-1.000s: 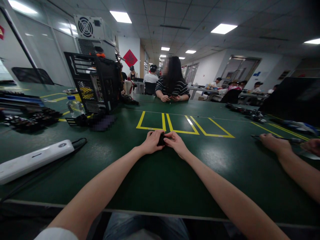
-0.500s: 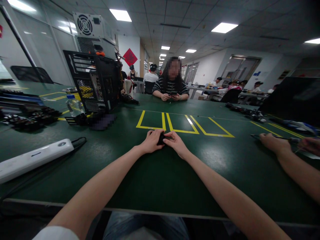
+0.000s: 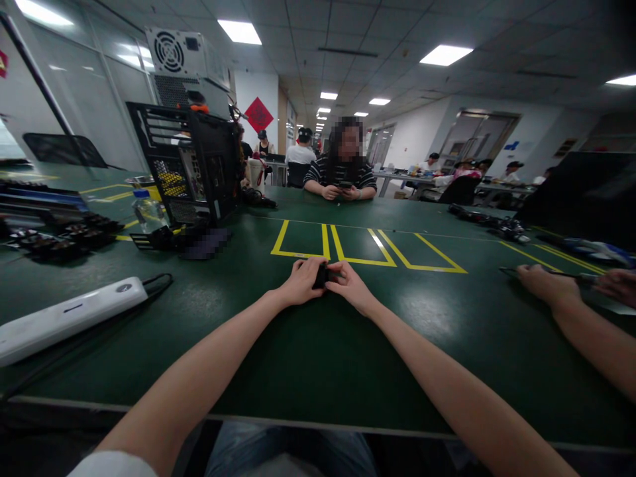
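Between my hands, just in front of the yellow tape outlines, is a small black object (image 3: 320,277) whose kind I cannot make out. My left hand (image 3: 303,281) is closed around its left side, fingers over the top. From the right, my right hand (image 3: 349,285) pinches at the object with thumb and fingertips. Both hands rest low over the green table (image 3: 318,358), and they hide much of the object.
Yellow tape outlines (image 3: 362,262) lie beyond my hands. To the left are a white power strip (image 3: 74,311), a bottle (image 3: 149,212) and an open computer case (image 3: 199,159). A co-worker's hand (image 3: 546,283) holds a thin tool at right. Another person (image 3: 340,172) sits opposite with a phone.
My hands stay in nearly the same place around the black object; the right fingers have shifted very slightly. The co-worker's hands at right have barely moved.
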Tool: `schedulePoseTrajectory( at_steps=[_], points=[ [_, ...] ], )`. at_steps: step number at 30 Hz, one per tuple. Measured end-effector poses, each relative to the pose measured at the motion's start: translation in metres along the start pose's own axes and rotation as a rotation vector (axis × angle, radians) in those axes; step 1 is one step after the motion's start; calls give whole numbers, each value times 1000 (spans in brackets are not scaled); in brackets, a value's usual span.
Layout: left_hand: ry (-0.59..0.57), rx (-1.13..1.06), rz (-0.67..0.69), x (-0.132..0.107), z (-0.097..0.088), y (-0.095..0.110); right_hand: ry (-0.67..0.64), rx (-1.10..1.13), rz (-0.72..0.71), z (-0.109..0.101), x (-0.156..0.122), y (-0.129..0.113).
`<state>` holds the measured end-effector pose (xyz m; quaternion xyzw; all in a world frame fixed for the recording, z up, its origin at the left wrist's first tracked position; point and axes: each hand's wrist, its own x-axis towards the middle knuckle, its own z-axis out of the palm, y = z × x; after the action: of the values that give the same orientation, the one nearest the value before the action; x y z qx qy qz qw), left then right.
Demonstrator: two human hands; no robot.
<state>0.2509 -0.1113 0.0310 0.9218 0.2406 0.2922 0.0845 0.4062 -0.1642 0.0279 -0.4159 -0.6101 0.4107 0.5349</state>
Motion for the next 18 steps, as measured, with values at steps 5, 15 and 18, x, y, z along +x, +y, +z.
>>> schedulePoseTrajectory(
  at_steps=[5,15,18],
  points=[
    [-6,-1,-1,0,-2,2,45,-29,-12,0,-1,-1],
    [-9,-10,-6,-1,-3,2,26,-62,-18,-1,0,-2],
    [-10,-7,7,-1,-2,1,4,-68,-29,-2,-1,-3]
  ],
)
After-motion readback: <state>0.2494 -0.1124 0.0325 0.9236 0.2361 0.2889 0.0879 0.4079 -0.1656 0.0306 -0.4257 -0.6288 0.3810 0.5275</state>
